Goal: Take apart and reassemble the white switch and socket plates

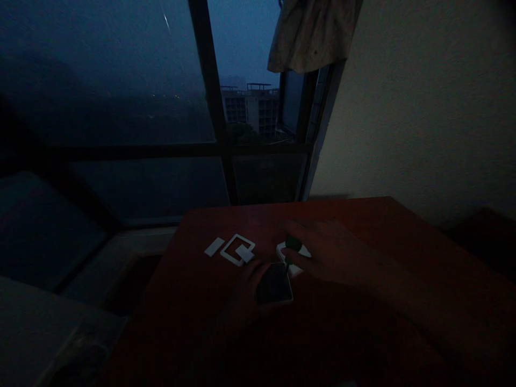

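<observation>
In the dim light my right hand (308, 244) is closed around the dark green handle of a screwdriver (293, 243). Its shaft points down at the right edge of a dark square piece with a thin white rim (274, 285), which looks like the back of a wall switch. My left hand (250, 279) grips that piece from its left side. Under my right hand lies a white part (296, 270), largely covered by the fingers. To the left are a white square frame (226, 255), a small white plate (244, 253) overlapping its corner, and a white rectangular plate (214, 246).
All this rests on a reddish-brown table (342, 333). Beyond its far edge stands a dark-framed window (223, 156), with a cloth (314, 37) hanging at the top. A pale wall (415, 107) rises on the right.
</observation>
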Action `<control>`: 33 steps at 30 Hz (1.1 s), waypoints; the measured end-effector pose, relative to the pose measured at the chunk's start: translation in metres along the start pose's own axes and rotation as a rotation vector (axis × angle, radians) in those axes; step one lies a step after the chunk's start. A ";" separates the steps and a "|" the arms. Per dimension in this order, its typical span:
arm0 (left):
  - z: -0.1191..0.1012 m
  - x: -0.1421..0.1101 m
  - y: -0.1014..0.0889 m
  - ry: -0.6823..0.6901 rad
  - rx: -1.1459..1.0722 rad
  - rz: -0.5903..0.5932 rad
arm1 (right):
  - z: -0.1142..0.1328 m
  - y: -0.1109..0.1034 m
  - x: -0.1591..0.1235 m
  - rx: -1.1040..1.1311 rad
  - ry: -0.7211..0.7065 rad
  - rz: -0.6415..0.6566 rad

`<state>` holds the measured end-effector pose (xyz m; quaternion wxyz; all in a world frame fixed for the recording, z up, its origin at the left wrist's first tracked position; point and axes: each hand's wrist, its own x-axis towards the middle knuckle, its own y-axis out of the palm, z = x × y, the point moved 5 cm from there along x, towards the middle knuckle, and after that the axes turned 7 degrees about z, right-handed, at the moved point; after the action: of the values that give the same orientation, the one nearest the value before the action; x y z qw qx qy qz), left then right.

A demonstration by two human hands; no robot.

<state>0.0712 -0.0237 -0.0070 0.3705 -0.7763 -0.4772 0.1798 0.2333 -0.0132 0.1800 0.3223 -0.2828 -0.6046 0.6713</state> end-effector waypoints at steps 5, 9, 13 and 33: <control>-0.002 0.000 0.001 0.024 0.027 -0.015 | 0.000 0.003 0.005 0.021 -0.007 -0.005; 0.001 -0.001 0.004 0.016 0.044 -0.039 | 0.003 -0.001 0.005 0.029 -0.006 -0.015; 0.002 -0.001 0.005 0.017 0.059 -0.044 | -0.003 -0.004 0.008 -0.198 0.179 -0.009; 0.001 -0.001 0.003 0.026 0.016 -0.027 | 0.005 -0.001 0.006 0.049 0.028 -0.009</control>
<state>0.0720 -0.0254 -0.0097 0.3852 -0.7692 -0.4812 0.1683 0.2258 -0.0120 0.1815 0.3405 -0.2815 -0.5846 0.6805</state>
